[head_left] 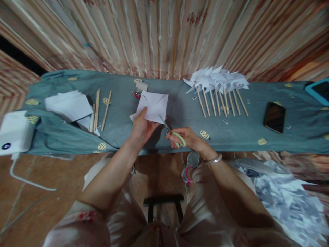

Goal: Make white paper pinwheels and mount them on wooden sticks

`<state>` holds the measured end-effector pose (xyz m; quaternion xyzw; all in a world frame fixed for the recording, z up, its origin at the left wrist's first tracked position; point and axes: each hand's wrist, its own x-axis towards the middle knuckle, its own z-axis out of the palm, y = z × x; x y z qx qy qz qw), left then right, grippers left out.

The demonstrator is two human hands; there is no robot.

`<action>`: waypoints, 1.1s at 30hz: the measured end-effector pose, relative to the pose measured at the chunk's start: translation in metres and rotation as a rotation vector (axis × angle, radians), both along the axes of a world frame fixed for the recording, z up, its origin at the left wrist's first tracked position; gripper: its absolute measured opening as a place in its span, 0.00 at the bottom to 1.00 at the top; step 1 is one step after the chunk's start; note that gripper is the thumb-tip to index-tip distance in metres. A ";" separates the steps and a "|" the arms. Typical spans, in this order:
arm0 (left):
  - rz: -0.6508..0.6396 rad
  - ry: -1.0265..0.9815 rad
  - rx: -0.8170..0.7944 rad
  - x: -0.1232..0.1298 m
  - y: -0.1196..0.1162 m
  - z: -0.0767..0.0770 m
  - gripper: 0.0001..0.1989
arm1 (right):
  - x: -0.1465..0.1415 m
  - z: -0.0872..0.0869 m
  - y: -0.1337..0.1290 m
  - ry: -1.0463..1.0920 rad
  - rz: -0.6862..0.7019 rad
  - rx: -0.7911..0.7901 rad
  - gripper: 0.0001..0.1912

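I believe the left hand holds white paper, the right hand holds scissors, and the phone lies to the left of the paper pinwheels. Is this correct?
Not quite: the phone lies to the right of the paper pinwheels, as the head view shows. The left hand does hold white paper, the right hand scissors.

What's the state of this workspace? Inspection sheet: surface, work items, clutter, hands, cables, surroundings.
Surface: teal pineapple-print cloth, wrinkled at left.
Work items: white paper square, slits at both far corners; green-handled scissors at its near right corner; small open box behind it; paper stack and loose sticks left; paper pinwheels in a row right.
Clutter: dark phone, blue-edged device at far right.
Hands: left hand holds the square; right hand holds the scissors.
Cables: white cable runs down from white device.
Surroundings: striped curtain behind; paper pile lower right.
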<state>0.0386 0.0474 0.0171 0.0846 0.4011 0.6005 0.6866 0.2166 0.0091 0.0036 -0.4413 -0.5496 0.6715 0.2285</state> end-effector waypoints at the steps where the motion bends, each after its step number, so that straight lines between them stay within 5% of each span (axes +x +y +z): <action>1: 0.001 -0.003 0.000 0.000 0.000 0.000 0.16 | 0.000 0.000 0.000 0.002 0.000 -0.001 0.31; 33: -0.047 0.009 0.001 0.001 -0.002 0.003 0.17 | -0.002 0.003 0.004 0.040 -0.054 -0.093 0.29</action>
